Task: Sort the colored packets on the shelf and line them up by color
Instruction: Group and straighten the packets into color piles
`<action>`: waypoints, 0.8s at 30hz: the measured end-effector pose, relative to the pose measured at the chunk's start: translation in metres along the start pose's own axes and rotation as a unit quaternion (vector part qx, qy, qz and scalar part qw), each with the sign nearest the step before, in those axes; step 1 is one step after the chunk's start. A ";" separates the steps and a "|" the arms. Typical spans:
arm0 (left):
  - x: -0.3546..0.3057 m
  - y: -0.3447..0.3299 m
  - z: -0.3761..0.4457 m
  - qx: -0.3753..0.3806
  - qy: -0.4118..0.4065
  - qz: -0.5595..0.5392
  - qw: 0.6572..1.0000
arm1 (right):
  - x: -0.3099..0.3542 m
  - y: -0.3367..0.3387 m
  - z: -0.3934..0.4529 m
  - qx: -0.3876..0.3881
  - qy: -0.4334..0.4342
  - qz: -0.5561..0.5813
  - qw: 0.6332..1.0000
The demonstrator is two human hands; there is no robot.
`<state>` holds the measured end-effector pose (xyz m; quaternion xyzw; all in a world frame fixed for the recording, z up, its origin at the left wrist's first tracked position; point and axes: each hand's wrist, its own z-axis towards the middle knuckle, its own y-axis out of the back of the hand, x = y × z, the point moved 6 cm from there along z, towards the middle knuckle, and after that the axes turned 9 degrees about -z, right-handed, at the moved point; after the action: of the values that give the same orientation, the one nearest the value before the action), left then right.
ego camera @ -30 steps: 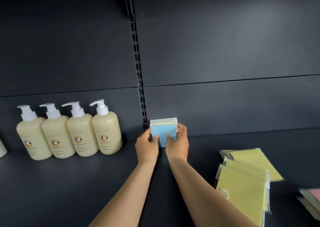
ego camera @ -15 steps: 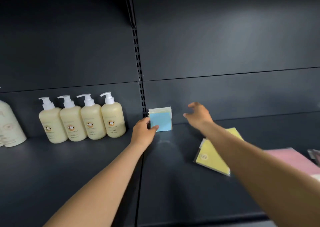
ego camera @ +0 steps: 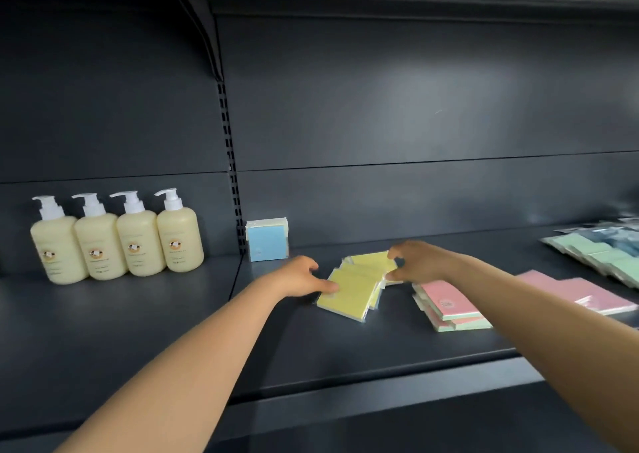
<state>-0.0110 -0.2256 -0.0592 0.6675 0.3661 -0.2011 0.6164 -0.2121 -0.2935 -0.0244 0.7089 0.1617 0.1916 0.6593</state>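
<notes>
Setting: dark grey metal shelf point(ego camera: 345, 359) with a matching back panel and a slotted upright post point(ego camera: 232, 176) dividing two bays
Left bay: four cream pump bottles point(ego camera: 116, 241) stand side by side against the back panel
Blue packets point(ego camera: 267, 239): small stack standing upright against the back panel, just right of the post
Yellow packets point(ego camera: 352, 285): loose fanned pile lying flat on the shelf, in front of and to the right of the blue stack
Left hand point(ego camera: 299, 278): arm reaches forward from the lower left; palm down, fingers loosely curved, thumb resting on the near left corner of the front yellow packet
Right hand point(ego camera: 420, 262): arm reaches in from the lower right, crossing over the pink packets; fingers curled over the far right edge of the yellow pile, thumb against its side, pinching it
Pink packets point(ego camera: 446, 300): stacked flat to the right of the yellow pile, more showing beyond the right forearm
Green packets point(ego camera: 601, 257): overlapping row at the far right, blurred
</notes>
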 end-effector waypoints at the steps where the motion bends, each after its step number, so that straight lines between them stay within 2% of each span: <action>1: -0.002 -0.007 0.002 0.001 0.005 -0.024 1.000 | -0.002 -0.001 0.002 0.003 0.007 0.006 1.000; 7: -0.001 -0.027 0.014 -0.007 0.029 -0.149 0.988 | -0.009 -0.004 0.022 0.032 0.055 0.096 0.993; 10: 0.012 -0.019 0.008 -0.047 0.016 -0.238 0.970 | -0.009 -0.008 0.029 0.054 0.082 0.120 0.988; 12: 0.025 -0.010 0.000 -0.078 0.007 -0.339 0.937 | -0.007 -0.009 0.032 0.063 0.101 0.124 0.985; 15: 0.042 0.002 -0.006 -0.133 0.014 -0.489 0.862 | 0.000 -0.008 0.036 0.065 0.116 0.126 0.983; 18: 0.050 0.009 -0.007 -0.181 0.017 -0.558 0.810 | 0.009 -0.010 0.037 0.066 0.117 0.084 0.987; 20: 0.050 0.009 -0.008 -0.192 0.014 -0.571 0.798 | 0.016 -0.012 0.037 0.065 0.111 0.051 0.990; 24: 0.050 0.008 -0.008 -0.201 0.016 -0.568 0.798 | 0.026 -0.015 0.037 0.069 0.097 0.041 0.992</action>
<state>0.0260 -0.2058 -0.0883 0.2045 0.7214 -0.4264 0.5059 -0.1709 -0.3121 -0.0395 0.7369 0.2081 0.2748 0.5816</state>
